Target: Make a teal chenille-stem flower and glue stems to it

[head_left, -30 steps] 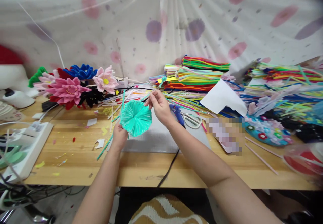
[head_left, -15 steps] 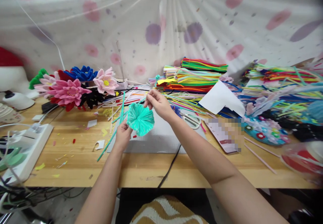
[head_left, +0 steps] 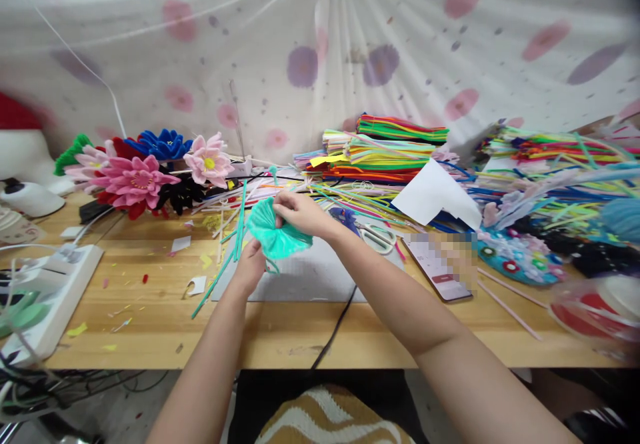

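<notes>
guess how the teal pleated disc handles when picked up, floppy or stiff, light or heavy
The teal pleated disc is probably floppy, as its rim curves and ripples. It's likely light: only fingers of the left hand and right hand seem to support it.

Compared with the earlier pictures, the right hand (head_left: 303, 215) now has its fingertips over the middle of the turquoise pleated disc (head_left: 286, 239) instead of by its upper right edge, the disc tips flatter, and the small turquoise tip (head_left: 273, 172) beyond stands farther left.
</notes>
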The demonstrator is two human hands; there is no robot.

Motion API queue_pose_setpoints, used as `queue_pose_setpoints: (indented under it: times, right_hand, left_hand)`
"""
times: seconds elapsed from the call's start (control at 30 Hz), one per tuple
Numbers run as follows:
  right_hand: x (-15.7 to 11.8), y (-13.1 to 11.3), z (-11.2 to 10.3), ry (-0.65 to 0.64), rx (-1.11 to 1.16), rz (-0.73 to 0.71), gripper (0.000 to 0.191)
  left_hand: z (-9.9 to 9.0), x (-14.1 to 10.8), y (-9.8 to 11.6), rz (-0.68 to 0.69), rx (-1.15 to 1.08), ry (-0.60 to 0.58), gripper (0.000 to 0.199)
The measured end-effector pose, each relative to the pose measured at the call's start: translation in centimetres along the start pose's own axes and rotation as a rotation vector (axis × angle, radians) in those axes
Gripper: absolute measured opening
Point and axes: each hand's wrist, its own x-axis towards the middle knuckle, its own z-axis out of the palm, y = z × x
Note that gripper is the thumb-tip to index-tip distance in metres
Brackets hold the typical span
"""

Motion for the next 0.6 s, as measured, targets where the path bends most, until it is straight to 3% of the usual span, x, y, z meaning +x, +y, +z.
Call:
queue_pose_setpoints:
  times: [0.13,0.2,0.3,0.4,0.6]
  right_hand:
    - [-0.3,0.6,0.2,-0.065,-0.017,-0.051,0.01]
    - [-0.4,1.2,-0.2,-0.077,0.057,-0.008,0.005]
    - [-0.4,1.6,-1.0,0.105,0.263,0.068,0.018]
    - [-0.3,1.3,-1.6,0.274,0.424,0.036,0.022]
    - [-0.4,0.7,-1.1,0.226,0.379,-0.016,0.012]
  left_hand:
    - [0.1,0.0,1.8,-0.098,-0.1,-0.167,0.026]
    - [0.2,-0.3,2.4,-0.193,-0.152,-0.224,0.028]
    - [0.2,-0.7,2.5,-0.267,-0.154,-0.247,0.027]
    - [0.2,-0.7,2.1,-0.236,-0.121,-0.215,0.03]
    - [0.4,-0.4,2.0,-0.133,0.009,-0.231,0.034]
